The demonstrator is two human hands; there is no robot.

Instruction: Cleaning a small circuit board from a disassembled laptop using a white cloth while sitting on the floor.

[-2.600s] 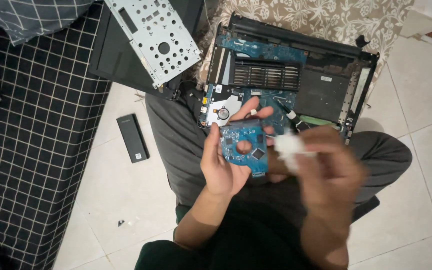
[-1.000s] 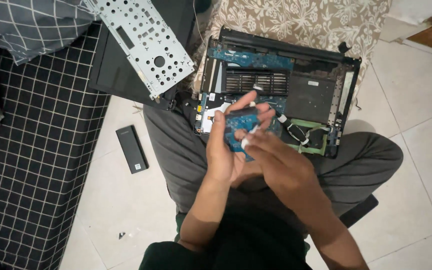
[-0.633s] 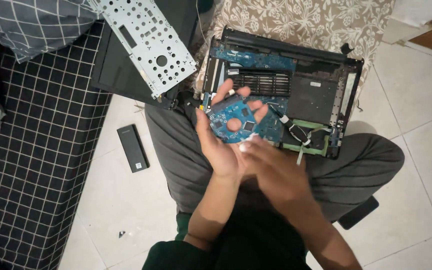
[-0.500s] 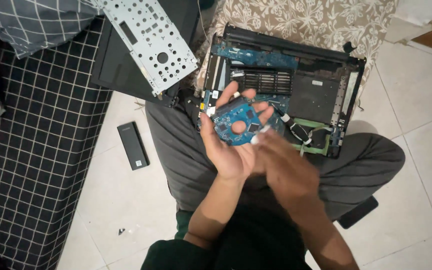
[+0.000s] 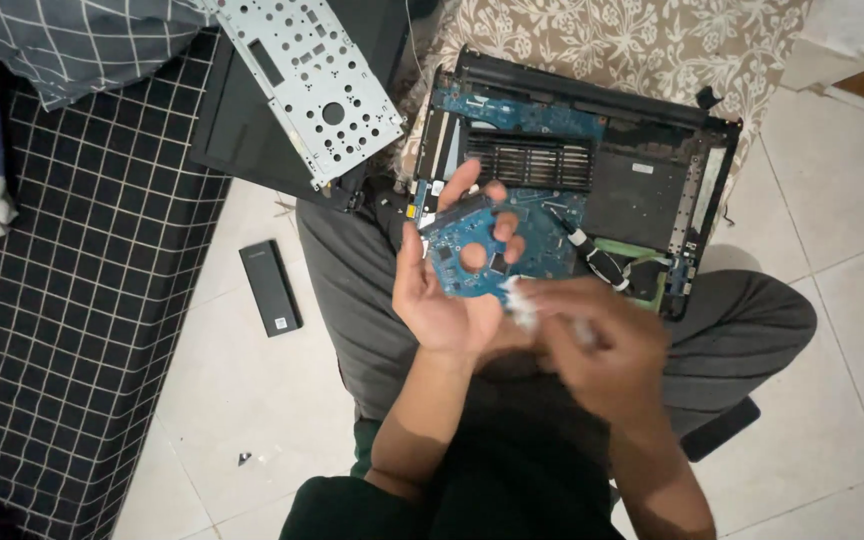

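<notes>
**Over the lap: one blue drive board cradled, one white wad pressed to its edge**

Above the lap, at mid-frame: left hand (image 5: 442, 300) palm-up, grip clamped on the hard drive (image 5: 472, 255), thumb along the left edge, fingertips curled over the far and right edges. Blue circuit-board face turned up toward the camera, round hole near its middle. Long axis tilted, running from lower left by the palm to upper right toward the laptop; near end against the palm, far end pointing away from the body.

Just to the right: right hand (image 5: 602, 345), blurred, grip pinched shut on a white wad (image 5: 520, 300) of tissue or cotton, the wad touching the drive's near right corner.

Beyond the hands: one opened laptop base (image 5: 642, 200), bottom cover off, resting across the knees and against a floral cushion (image 5: 642, 40). Inside the shell: blue mainboard (image 5: 512, 105) along the top, memory sticks (image 5: 532, 160) in a dark row at the centre, a green board (image 5: 642, 265) and cables at the lower right.

Further left: one perforated metal plate (image 5: 317, 80) lying on a black panel (image 5: 242, 130), both overlapping a black grid-pattern mattress (image 5: 62, 300). On the tiled floor (image 5: 252, 400) between mattress and leg: one small black rectangular device (image 5: 270, 288), lying flat, well apart from both hands.
</notes>
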